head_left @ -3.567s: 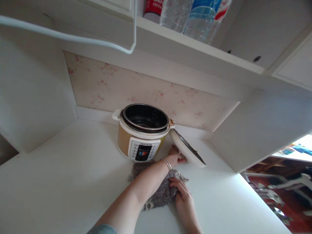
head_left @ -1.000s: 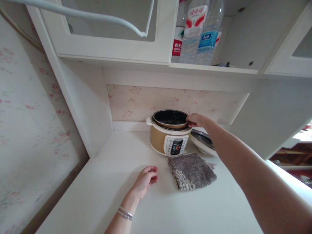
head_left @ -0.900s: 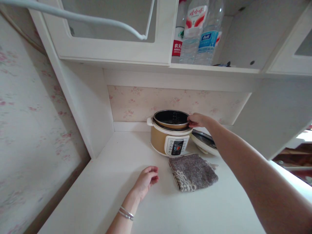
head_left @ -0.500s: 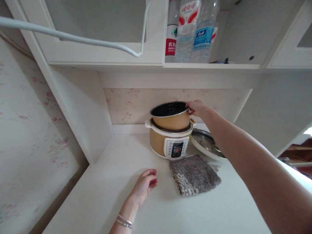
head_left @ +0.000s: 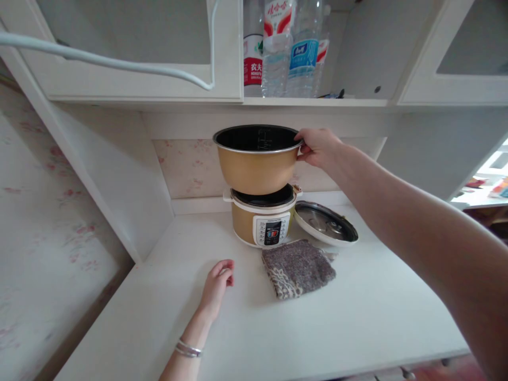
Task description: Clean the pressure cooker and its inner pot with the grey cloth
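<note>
In the head view, the right hand [head_left: 318, 145] pinches the rim of a gold pot [head_left: 257, 168] at its right side, thumb and fingers closed on the edge. The pot hangs above the cooker [head_left: 243, 223], upright or nearly so, its black inside showing from the top and its rounded base over the cooker's open mouth. The cooker stands at the back of the white counter [head_left: 159, 323], its button panel [head_left: 272, 230] facing the person.

The left hand [head_left: 218, 283] is low over the counter, in front of the cooker and to the left of the folded cloth [head_left: 299, 267], apart from both. Its fingers are loosely curled, and silvery bracelets [head_left: 188, 349] circle its wrist. The cloth, grey-brown with a pale patterned edge, lies just in front of the cooker; whether they touch, I cannot tell. Just right of the cooker the lid [head_left: 327, 225] lies tilted, metal inner face upward. Above, clear plastic bottles [head_left: 278, 61] stand on a cabinet shelf [head_left: 317, 102].
</note>
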`<state>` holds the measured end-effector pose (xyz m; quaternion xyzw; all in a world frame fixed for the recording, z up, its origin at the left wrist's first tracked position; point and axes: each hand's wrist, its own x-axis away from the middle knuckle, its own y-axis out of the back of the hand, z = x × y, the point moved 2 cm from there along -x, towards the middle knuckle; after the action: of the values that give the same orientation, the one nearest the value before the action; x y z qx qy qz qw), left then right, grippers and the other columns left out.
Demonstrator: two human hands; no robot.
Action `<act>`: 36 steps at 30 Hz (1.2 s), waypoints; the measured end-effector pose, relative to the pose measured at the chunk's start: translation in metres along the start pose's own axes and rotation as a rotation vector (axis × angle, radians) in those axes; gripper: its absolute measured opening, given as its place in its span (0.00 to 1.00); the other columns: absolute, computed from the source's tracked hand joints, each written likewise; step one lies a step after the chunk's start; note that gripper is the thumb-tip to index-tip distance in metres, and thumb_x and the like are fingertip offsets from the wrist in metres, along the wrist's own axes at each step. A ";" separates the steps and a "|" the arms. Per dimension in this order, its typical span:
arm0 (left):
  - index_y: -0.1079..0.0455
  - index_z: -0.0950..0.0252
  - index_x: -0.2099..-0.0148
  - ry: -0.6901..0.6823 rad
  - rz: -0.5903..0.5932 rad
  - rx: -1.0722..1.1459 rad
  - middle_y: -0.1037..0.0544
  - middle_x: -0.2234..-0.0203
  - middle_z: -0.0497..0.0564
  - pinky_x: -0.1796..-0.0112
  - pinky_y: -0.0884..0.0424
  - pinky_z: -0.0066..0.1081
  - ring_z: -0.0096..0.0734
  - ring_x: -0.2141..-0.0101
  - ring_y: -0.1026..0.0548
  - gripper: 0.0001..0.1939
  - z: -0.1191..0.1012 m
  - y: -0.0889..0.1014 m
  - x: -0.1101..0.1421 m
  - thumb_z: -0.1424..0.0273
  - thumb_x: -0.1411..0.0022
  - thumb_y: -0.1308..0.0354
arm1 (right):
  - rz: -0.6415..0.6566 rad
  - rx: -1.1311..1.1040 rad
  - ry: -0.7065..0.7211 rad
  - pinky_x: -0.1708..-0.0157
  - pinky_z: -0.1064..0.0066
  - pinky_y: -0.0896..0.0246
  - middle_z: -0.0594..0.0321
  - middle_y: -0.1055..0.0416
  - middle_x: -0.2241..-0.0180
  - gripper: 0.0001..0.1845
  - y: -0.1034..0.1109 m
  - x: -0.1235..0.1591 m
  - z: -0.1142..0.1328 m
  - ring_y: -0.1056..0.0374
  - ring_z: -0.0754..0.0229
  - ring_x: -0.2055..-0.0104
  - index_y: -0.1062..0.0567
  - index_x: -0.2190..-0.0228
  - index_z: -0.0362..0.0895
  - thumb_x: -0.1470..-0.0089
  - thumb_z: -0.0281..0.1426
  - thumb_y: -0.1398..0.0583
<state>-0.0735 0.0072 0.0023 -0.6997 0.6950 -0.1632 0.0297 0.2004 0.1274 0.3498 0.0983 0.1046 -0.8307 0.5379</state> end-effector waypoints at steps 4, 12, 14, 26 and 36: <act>0.30 0.65 0.63 -0.130 -0.200 0.137 0.29 0.72 0.45 0.76 0.37 0.23 0.19 0.78 0.33 0.14 -0.008 0.021 0.001 0.71 0.55 0.38 | 0.127 -0.062 -0.126 0.73 0.65 0.34 0.78 0.56 0.86 0.13 -0.020 0.041 0.004 0.55 0.72 0.84 0.42 0.79 0.45 0.52 0.18 0.45; 0.34 0.63 0.70 -0.363 -0.743 0.357 0.33 0.76 0.43 0.69 0.32 0.28 0.23 0.75 0.32 0.11 -0.057 0.101 0.046 0.75 0.60 0.39 | 0.512 -0.066 -0.305 0.84 0.77 0.50 0.75 0.50 0.88 0.12 -0.086 0.106 -0.050 0.54 0.72 0.86 0.40 0.81 0.44 0.54 0.20 0.43; 0.34 0.62 0.70 -0.483 -0.735 0.308 0.31 0.75 0.44 0.64 0.31 0.30 0.26 0.71 0.30 0.08 -0.072 0.113 0.066 0.73 0.56 0.40 | 0.551 -0.056 -0.347 0.85 0.78 0.55 0.73 0.47 0.88 0.11 -0.101 0.123 -0.077 0.52 0.71 0.86 0.39 0.82 0.43 0.56 0.20 0.42; 0.27 0.58 0.61 -0.470 -0.525 0.198 0.22 0.61 0.43 0.54 0.35 0.29 0.33 0.54 0.30 0.12 -0.060 0.109 0.052 0.67 0.49 0.45 | 0.560 -0.081 -0.483 0.88 0.76 0.62 0.74 0.45 0.90 0.11 -0.130 0.172 -0.194 0.52 0.71 0.89 0.39 0.83 0.44 0.63 0.20 0.42; 0.26 0.58 0.54 -0.350 -0.460 0.279 0.22 0.58 0.45 0.53 0.33 0.31 0.35 0.50 0.30 0.18 -0.057 0.092 0.029 0.55 0.43 0.45 | 0.523 -0.026 -0.400 0.87 0.77 0.59 0.77 0.46 0.89 0.12 -0.105 0.167 -0.236 0.50 0.70 0.88 0.41 0.78 0.46 0.58 0.23 0.41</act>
<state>-0.1778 -0.0133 0.0371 -0.8450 0.4739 -0.1365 0.2069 0.0493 0.0894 0.0847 -0.0502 -0.0214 -0.6659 0.7440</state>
